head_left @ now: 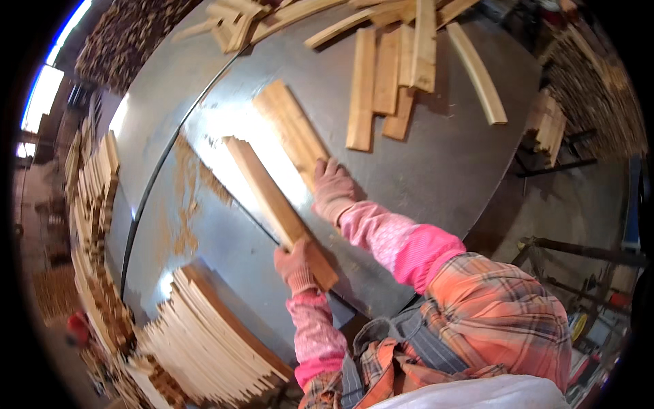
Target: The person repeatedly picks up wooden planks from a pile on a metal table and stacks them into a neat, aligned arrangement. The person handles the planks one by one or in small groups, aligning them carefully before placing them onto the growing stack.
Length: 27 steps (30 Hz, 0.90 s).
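Observation:
My left hand (pixel 294 267), in a pinkish work glove, is closed around the near part of a long wooden board (pixel 267 194) that lies slanted on the metal table (pixel 409 184). To its right, a second, wider wooden board (pixel 289 129) lies at nearly the same slant. My gloved right hand (pixel 334 189) grips that board's right edge near its lower end, with the thumb side partly hidden. A narrow strip of table separates the two boards.
Loose boards (pixel 361 92) and a curved wooden strip (pixel 478 75) lie at the far right; more pieces (pixel 231 20) are at the far edge. Stacked slats (pixel 204 341) stand at the near left. A black cable (pixel 155 174) crosses the table's left side.

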Motion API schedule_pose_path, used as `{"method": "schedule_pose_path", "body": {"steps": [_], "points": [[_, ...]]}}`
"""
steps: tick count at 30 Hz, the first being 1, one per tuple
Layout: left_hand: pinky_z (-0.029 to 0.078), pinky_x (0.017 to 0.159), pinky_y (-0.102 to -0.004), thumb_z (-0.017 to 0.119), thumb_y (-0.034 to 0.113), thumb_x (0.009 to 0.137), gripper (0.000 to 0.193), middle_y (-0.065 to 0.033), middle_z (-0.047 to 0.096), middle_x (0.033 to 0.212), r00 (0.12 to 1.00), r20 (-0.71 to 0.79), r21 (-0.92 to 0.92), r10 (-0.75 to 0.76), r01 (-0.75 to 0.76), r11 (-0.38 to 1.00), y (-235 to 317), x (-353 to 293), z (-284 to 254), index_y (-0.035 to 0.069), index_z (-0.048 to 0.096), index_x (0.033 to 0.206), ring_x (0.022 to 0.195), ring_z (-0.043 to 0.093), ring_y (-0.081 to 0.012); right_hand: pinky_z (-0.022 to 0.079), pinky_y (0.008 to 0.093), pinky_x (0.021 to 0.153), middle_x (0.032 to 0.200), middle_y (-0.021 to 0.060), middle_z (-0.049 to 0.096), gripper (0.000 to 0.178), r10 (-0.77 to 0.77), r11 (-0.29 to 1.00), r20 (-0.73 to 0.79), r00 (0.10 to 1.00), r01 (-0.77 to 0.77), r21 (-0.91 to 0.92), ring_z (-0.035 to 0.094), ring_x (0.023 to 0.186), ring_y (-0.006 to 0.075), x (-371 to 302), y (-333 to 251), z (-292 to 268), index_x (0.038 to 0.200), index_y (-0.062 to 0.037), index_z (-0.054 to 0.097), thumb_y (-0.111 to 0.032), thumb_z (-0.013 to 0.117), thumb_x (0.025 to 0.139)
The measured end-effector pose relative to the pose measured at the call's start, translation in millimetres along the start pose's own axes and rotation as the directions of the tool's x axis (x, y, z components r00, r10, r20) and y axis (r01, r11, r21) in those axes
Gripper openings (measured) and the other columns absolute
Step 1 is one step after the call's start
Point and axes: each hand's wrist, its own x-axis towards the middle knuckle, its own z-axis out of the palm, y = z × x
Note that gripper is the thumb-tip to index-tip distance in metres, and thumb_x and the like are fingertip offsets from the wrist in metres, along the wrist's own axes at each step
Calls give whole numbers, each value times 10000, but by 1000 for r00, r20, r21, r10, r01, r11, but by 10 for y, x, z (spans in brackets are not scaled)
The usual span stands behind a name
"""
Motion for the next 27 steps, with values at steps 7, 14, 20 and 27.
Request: {"method": "schedule_pose_path", "body": {"steps": [7, 14, 20, 27], "points": [[549, 772, -367, 770, 266, 801, 444, -155, 726, 956, 970, -149, -266, 191, -225, 937, -504, 98, -102, -65, 677, 1083, 849, 685, -232, 468, 433, 1111, 1466, 301, 472, 1115, -446, 773, 348, 825, 159, 614, 551, 1303, 415, -756, 161, 109, 1627, -13, 143, -243, 804, 759], [536, 869, -461, 709, 296, 864, 448, -244, 708, 1080, 961, -183, 187, 206, -172, 967, -1376, -306, -1279, -18, 669, 1181, 973, 683, -390, 492, 415, 1067, 1405, 342, 539, 1104, -704, 622, 408, 581, 229, 748, 569, 1295, 427, -1815, -474, 1235, 1617, 44, 160, -269, 765, 748], [458, 1014, -522, 659, 259, 925, 400, -311, 641, 1211, 949, -301, 587, 100, 101, 803, -2307, -415, -2116, -62, 682, 1162, 1167, 578, -470, 550, 458, 926, 1170, 244, 710, 814, -730, 468, 665, -161, 591, 657, 698, 1091, 377, -2358, -1181, 1844, 1470, -23, 507, -271, 765, 738], [390, 1163, -468, 725, 215, 898, 629, -297, 566, 1416, 874, -328, 594, 358, -103, 797, -1314, -403, -1422, -67, 532, 1427, 1358, 488, -438, 557, 474, 881, 1096, 226, 735, 455, -833, 351, 552, -46, 728, 590, 706, 1060, 378, -1411, -910, 1348, 1116, -26, 729, -294, 767, 750]]}}
